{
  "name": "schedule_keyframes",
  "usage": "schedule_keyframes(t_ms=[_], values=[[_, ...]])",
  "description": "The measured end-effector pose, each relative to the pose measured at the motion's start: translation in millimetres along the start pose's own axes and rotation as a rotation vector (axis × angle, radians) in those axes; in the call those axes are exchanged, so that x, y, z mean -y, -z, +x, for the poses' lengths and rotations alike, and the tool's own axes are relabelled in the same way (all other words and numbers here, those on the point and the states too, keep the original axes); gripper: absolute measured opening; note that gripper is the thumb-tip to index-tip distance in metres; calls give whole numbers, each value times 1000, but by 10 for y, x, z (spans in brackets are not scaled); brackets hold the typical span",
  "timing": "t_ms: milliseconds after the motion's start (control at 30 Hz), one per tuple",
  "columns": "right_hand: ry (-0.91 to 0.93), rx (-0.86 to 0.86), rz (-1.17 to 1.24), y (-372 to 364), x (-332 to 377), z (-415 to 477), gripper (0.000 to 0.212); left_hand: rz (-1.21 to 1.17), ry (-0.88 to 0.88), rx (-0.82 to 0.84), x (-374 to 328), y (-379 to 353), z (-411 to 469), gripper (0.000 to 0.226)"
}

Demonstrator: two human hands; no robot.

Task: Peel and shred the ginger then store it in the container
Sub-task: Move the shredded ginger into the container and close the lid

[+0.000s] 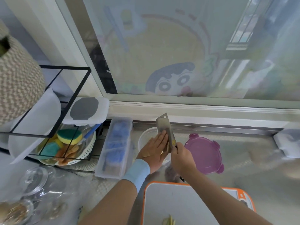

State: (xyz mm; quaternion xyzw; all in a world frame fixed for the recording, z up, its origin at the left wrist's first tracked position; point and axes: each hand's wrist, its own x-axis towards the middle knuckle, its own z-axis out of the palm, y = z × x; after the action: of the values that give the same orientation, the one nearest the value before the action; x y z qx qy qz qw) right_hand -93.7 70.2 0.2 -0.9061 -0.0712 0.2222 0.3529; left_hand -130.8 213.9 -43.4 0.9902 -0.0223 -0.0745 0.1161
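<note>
Count of items in view: two hands, one knife, one container, one lid, one board.

Your right hand (181,157) is clenched round the handle of the one broad steel cleaver (164,125), blade tilted up and away from you, with a small hole near its far corner. Your left hand (154,148), wearing one light blue wristband (138,172), lies with its fingers straight and flat against the blade's left face, gripping nothing.

Both hands and the blade are over the one round clear plastic container (145,135), which stands on the steel counter (259,168). Your left hand covers most of its opening, so its contents cannot be told.

One round purple plastic lid (204,153) with tabs on its rim lies on the counter just to the right of the container, off it.

One white cutting board with an orange rim (178,205) sits nearest you. At its near edge lies a small cluster of pale yellow-green ginger strips (168,222), thin and long, cut off by the frame; the number cannot be counted. A faint yellowish trace shows where your left palm meets the blade.

To the left stand one long clear plastic box with blue contents (116,146) and one black wire rack (78,88). Under the rack sits one white slotted basket (90,143) holding several sponges, a yellow-and-green sponge (69,136) on top.
</note>
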Motion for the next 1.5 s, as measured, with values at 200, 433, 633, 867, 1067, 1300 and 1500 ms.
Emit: schedule_keyframes(t_ms=[200,433,633,867,1067,1300,1500], values=[[-1,-18,-28,-36,2,-20,23,9,30,-41,28,44,-167,60],[-4,-43,-44,-17,-13,-46,14,132,1,60,96,-102,-345,59],[-2,-57,-114,14,-57,-99,19,-31,85,-82,25,9,-276,61],[-11,-75,-37,51,-95,-172,19,87,11,152,74,35,-351,57],[12,-40,-51,104,-65,-172,17,-82,149,88,92,42,-474,47],[24,-10,2,117,-63,-242,21,-457,353,-9,-18,71,-661,37],[26,15,114,106,-103,-301,22,-1060,668,-301,-150,378,-430,54]])
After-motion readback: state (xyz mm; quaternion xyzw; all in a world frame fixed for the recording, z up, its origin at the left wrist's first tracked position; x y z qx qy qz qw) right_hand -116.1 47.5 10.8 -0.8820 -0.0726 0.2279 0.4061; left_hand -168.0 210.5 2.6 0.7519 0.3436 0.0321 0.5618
